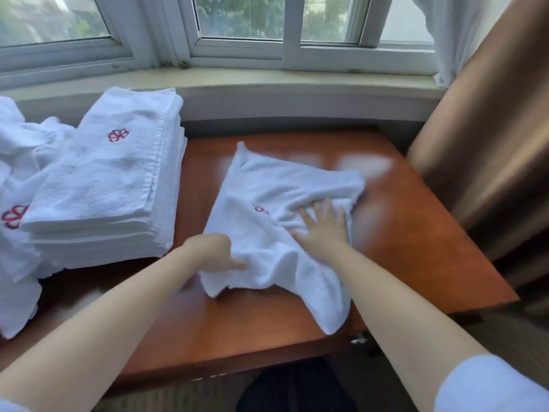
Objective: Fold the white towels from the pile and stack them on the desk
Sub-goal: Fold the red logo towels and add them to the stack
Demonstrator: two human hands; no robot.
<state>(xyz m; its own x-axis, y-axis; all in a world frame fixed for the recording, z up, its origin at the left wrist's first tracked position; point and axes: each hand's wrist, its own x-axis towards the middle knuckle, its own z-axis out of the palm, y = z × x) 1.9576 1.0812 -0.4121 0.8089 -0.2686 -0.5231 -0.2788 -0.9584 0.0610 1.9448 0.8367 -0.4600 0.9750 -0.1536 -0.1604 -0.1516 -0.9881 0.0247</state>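
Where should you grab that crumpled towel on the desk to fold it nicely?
Probably by the corner hanging over the desk's front edge, coming from the near side. That part of the towel dangles free, so fingers can pinch it, while the right hand presses the middle flat and the left hand holds the near-left edge.

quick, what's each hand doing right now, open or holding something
Left hand: grips the near-left edge of the white towel on the desk.
Right hand: open, fingers spread, pressing flat on the same towel.
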